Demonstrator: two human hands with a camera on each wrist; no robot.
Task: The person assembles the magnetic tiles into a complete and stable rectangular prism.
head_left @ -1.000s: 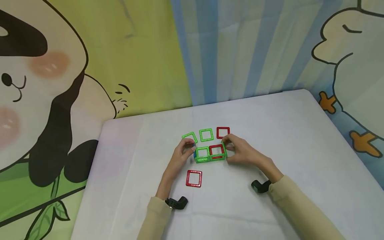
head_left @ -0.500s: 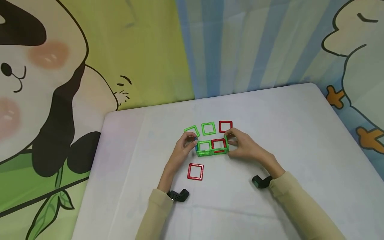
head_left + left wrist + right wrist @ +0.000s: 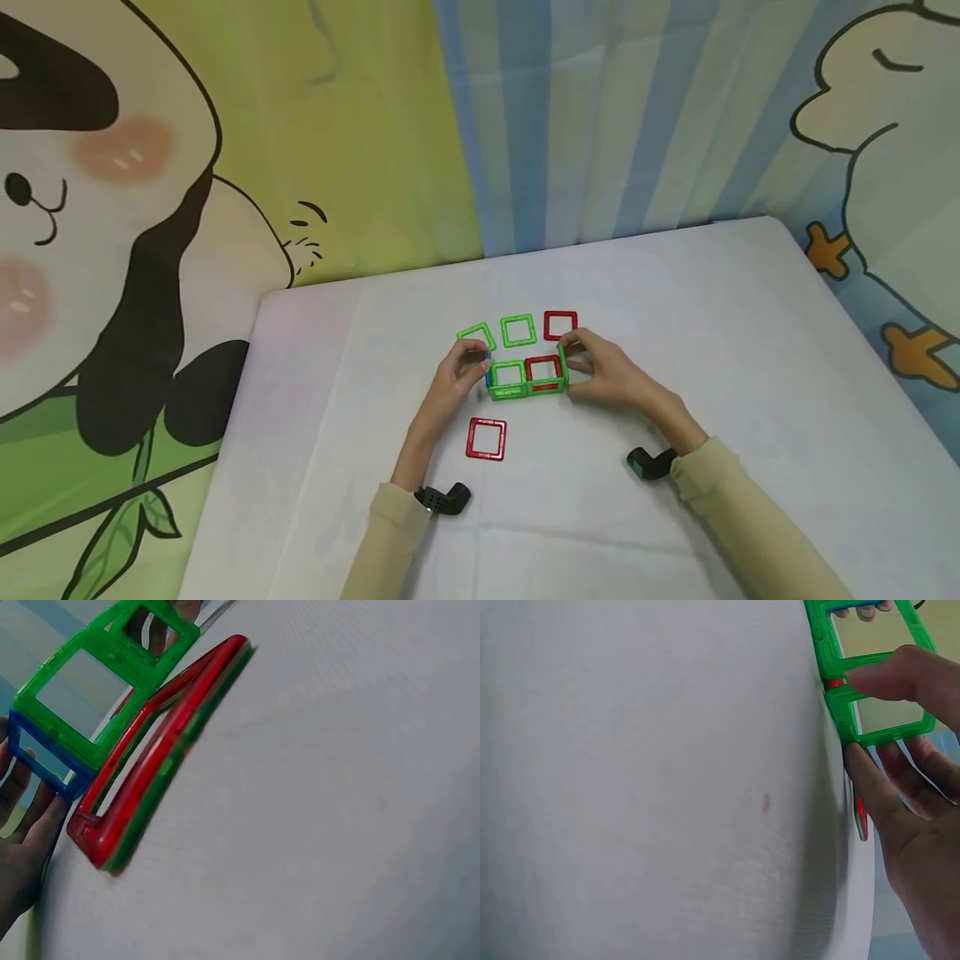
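Observation:
Square magnetic tiles form a low two-tile-long box on the table, with a green front wall (image 3: 527, 387). My left hand (image 3: 452, 379) is at its left end, thumb and fingers pinching the upright blue tile (image 3: 49, 754). At the other end, my right hand (image 3: 611, 373) holds the upright green tile (image 3: 562, 367) between thumb and fingers. Behind the front wall show a green tile and a red tile (image 3: 543, 359). In the right wrist view, the right thumb (image 3: 889, 677) lies across the green frames. The left hand's fingers partly hide the blue tile in the head view.
Behind the box lie a tilted green tile (image 3: 483, 327), another green tile (image 3: 517, 317) and a red tile (image 3: 560, 313). Nearer the person is a red tile (image 3: 486, 457), with green along its underside in the left wrist view. All rest on a white-covered table (image 3: 337, 500).

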